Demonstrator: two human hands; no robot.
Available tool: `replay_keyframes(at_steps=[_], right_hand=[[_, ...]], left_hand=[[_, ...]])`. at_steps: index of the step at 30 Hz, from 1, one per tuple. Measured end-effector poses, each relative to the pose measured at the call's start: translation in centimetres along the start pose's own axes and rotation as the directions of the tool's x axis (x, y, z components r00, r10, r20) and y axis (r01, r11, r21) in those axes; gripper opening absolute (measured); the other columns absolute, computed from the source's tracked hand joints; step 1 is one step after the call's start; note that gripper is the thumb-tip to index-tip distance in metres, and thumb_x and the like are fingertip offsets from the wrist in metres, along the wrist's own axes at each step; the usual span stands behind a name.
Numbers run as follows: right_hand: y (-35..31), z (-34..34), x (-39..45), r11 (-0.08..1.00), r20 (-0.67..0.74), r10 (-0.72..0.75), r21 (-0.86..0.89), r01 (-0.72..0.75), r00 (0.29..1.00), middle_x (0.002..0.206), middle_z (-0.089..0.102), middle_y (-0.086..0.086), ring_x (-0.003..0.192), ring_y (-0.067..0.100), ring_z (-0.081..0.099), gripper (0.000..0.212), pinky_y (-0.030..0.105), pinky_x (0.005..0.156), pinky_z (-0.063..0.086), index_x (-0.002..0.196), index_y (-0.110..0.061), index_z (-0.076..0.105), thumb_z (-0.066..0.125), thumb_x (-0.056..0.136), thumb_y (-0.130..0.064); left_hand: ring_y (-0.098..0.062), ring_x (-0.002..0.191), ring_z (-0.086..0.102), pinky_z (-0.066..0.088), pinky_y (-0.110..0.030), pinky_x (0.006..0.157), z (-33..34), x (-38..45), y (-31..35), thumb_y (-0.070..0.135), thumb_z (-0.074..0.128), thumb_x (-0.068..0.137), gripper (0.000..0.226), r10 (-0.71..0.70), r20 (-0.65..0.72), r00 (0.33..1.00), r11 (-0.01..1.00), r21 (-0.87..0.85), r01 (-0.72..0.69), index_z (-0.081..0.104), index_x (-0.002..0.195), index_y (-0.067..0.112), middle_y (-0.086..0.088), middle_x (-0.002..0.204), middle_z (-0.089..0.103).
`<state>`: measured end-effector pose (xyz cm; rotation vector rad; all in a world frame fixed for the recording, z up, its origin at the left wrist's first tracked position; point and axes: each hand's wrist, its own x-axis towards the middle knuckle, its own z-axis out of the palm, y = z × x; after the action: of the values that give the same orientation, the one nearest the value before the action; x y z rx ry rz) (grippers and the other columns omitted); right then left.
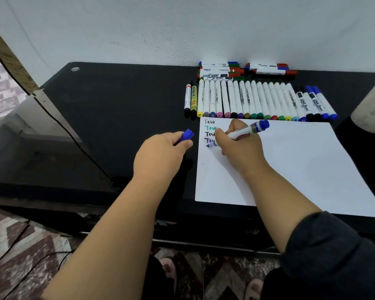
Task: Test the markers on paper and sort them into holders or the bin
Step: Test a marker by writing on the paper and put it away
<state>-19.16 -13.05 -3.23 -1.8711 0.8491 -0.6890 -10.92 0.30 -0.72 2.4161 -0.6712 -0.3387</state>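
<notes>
- "Test" stands handwritten four times, in black, green, black and purple, on the paper (290,165).
- "MARKER" runs along the yellow marker (194,98).
- "White Board" is printed on the blue-capped markers (317,105).

A home: patterned floor tiles (20,245), slippered feet (169,271), black desk (117,109) against wall

Soft, even light falls from above and ahead of me; the wall (182,29) reads bright. My hands cast faint shadows on the paper (301,161). The black desk (117,105) shows dull sheen. Edges bow from the wide lens, slightly blurred.
</notes>
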Motion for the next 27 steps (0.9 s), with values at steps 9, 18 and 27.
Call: replay_keyframes(at_steps=[9, 18, 27], right_hand=[[0.04, -0.23, -0.05, 1.0, -0.035, 0.005, 0.023, -0.004, 0.999, 0.056, 0.029, -0.001, 0.043, 0.005, 0.03, 0.038, 0.015, 0.041, 0.025, 0.061, -0.016, 0.027, 0.057, 0.085, -0.01], [0.03, -0.2, 0.0, 1.0, -0.026, 0.004, -0.001, -0.004, 1.0, 0.057, 0.028, -0.001, 0.043, 0.006, 0.029, 0.037, 0.016, 0.041, 0.023, 0.061, -0.016, 0.027, 0.055, 0.083, -0.009], [-0.02, -0.34, -0.13, 1.0, -0.069, 0.011, 0.024, -0.009, 0.998, 0.055, 0.025, -0.003, 0.04, 0.005, 0.028, 0.039, 0.015, 0.039, 0.021, 0.06, -0.017, 0.024, 0.053, 0.083, -0.006]], left_hand=[[-0.008, 0.083, 0.051, 0.04, -0.026, 0.068, 0.02, -0.1, 0.07, 0.043, 0.049, 0.094, 0.039, -0.005, 0.015, 1.0, 1.0, -0.008, 0.005, 0.05, 0.133, 0.035, 0.01, 0.111, 0.061], [-0.002, 0.07, 0.043, 0.035, -0.02, 0.058, 0.1, -0.1, 0.13, 0.043, 0.048, 0.095, 0.039, 0.006, 0.022, 1.0, 1.0, 0.002, -0.006, 0.05, 0.133, 0.035, 0.012, 0.105, 0.058], [-0.003, 0.075, 0.047, 0.039, -0.022, 0.061, 0.13, -0.26, 0.03, 0.043, 0.049, 0.094, 0.038, 0.01, 0.023, 1.0, 1.0, -0.021, -0.009, 0.052, 0.131, 0.034, 0.014, 0.097, 0.056]])
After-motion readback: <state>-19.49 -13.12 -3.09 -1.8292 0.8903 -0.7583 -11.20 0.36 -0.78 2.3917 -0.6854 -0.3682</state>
